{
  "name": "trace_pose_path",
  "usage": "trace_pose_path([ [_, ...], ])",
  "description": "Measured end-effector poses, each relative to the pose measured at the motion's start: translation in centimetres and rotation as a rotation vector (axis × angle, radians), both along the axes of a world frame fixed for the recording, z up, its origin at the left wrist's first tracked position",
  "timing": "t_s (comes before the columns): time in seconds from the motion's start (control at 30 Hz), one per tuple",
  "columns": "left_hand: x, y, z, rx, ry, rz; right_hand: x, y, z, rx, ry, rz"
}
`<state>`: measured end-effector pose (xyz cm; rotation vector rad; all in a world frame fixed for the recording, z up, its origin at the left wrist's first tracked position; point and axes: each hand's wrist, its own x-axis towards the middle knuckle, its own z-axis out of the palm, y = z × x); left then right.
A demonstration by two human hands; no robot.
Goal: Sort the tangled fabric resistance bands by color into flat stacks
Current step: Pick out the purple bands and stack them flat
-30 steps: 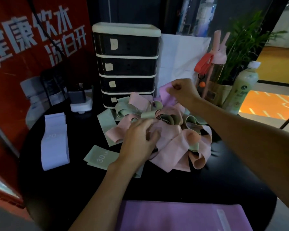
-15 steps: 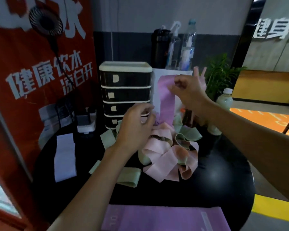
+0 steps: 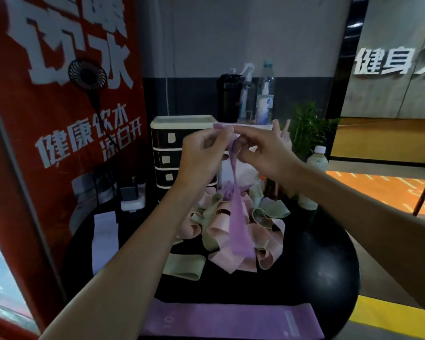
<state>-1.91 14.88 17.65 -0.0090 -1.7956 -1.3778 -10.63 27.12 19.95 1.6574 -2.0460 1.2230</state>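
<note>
1. Step in hand: one purple band point(image 3: 238, 217) is being drawn up out of the tangled pile point(image 3: 231, 262) of pink and green bands in the middle of the round black table point(image 3: 317, 266).
2. The left hand point(image 3: 201, 153) and right hand point(image 3: 263, 153) are raised close together above the pile, and each pinches the top of the purple band between thumb and fingertips.
3. The band hangs down twisted and narrow, widening toward its lower end in front of the pile. I cannot tell whether its far strand is free or caught among the other bands.
4. Next move, as I judge it: shake or spread the loop until it is clear and untwisted, then lay it flat on the purple stack point(image 3: 231, 320) at the near edge of the table.
5. Other sorted places: a green band point(image 3: 184, 266) lies flat just near-left of the pile, and a pale band point(image 3: 104, 239) lies flat further left.
6. Containers: a drawer unit point(image 3: 167, 153) stands at the far side with its drawers closed, so their contents are hidden. Bottles point(image 3: 265, 94) stand behind it, contents unclear.
</note>
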Motion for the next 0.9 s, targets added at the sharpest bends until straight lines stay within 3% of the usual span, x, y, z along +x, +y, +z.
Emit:
trace_pose_path([
  [0.1,0.1,-0.4,0.2,0.066,0.001,0.064,0.2,0.7,-0.1,0.018,-0.04,0.019],
  [0.27,0.4,-0.4,0.4,0.063,-0.038,0.043,-0.2,0.9,-0.2,-0.145,-0.168,-0.051],
  [0.43,1.0,-0.1,0.7,0.027,-0.072,-0.036,-0.1,1.1,0.5,-0.064,-0.399,-0.068],
  [0.6,1.5,0.0,1.0,-0.018,-0.074,-0.023,0.5,1.0,0.3,-0.181,-0.413,-0.053],
  [0.9,1.7,-0.4,1.2,-0.106,-0.084,0.016,1.6,0.7,-0.6,-0.167,-0.505,0.057],
])
